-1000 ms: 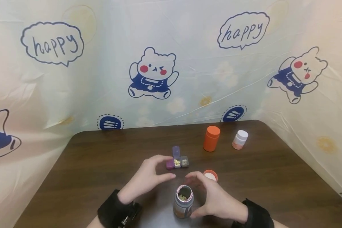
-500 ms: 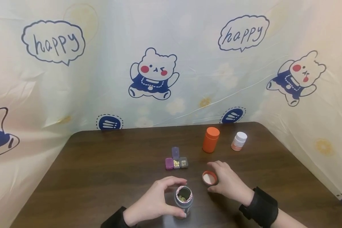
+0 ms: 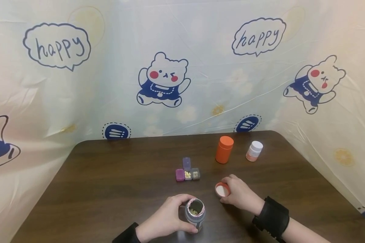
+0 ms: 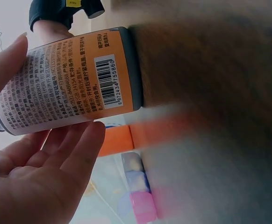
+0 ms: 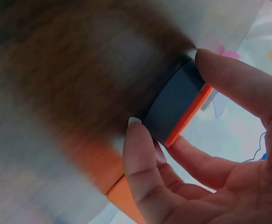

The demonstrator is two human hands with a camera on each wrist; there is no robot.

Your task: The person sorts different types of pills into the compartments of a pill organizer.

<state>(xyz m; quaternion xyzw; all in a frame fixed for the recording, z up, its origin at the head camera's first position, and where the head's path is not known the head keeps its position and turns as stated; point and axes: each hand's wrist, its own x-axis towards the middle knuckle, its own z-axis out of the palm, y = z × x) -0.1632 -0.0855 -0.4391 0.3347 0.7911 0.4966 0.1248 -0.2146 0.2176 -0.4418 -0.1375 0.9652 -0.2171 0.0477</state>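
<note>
I found my left hand [image 3: 164, 221] wrapped around the open pill bottle [image 3: 195, 215], which stood upright on the table [image 3: 109, 189] near its front edge. The fingers curled around the bottle's far side and the thumb pressed the near side; the left wrist view confirmed the thumb and fingers [image 4: 75, 149] closed on the labelled orange-and-white wall of the bottle [image 4: 66, 79]. The mouth was uncovered, and yellowish pills showed inside.

My right hand [image 3: 238, 195] sat just right of the bottle, pinching the bottle cap [image 3: 222, 189]. The cap lay on the table with its white inside facing up. In the right wrist view the thumb and fingers [image 5: 229, 81] clamped the dark, orange-rimmed cap [image 5: 175, 105] from both sides, though that view was heavily blurred.

Beyond the hands, near the table's middle, I noted a small pill organiser [image 3: 187, 171]: a shut pink compartment on the left, two open compartments holding pale pills, and one purple lid standing up. Farther back on the right stood an orange container [image 3: 224, 150] with its lid on, and a small white-capped bottle [image 3: 254, 151] just beside it. A cartoon-bear curtain [image 3: 162, 79] enclosed the table on three sides.
</note>
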